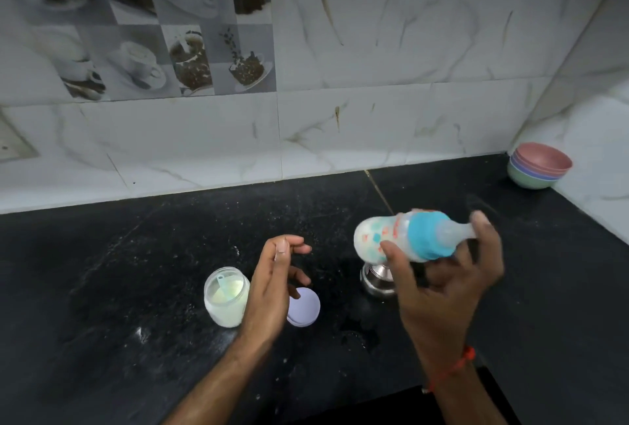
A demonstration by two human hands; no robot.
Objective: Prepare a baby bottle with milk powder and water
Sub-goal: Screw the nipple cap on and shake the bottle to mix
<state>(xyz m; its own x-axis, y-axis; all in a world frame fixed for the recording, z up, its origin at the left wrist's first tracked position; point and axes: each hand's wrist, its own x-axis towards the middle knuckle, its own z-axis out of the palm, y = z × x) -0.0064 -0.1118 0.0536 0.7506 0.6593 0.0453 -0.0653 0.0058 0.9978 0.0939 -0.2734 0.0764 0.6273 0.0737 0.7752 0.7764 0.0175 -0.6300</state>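
My right hand (446,288) grips a baby bottle (384,235) lying almost sideways in the air, its blue collar and clear teat pointing right. The bottle looks motion-blurred and holds milky white liquid. My left hand (272,288) hovers empty with fingers apart, just right of an open glass jar of milk powder (226,297) that has a pale scoop lying inside. The jar's lilac lid (306,309) lies flat on the black counter, partly behind my left hand.
A steel cup (376,280) stands on the black counter (136,271) under the bottle, partly hidden by my right hand. A stack of coloured bowls (537,166) sits in the far right corner. Spilled powder specks and a wet patch (360,332) mark the counter.
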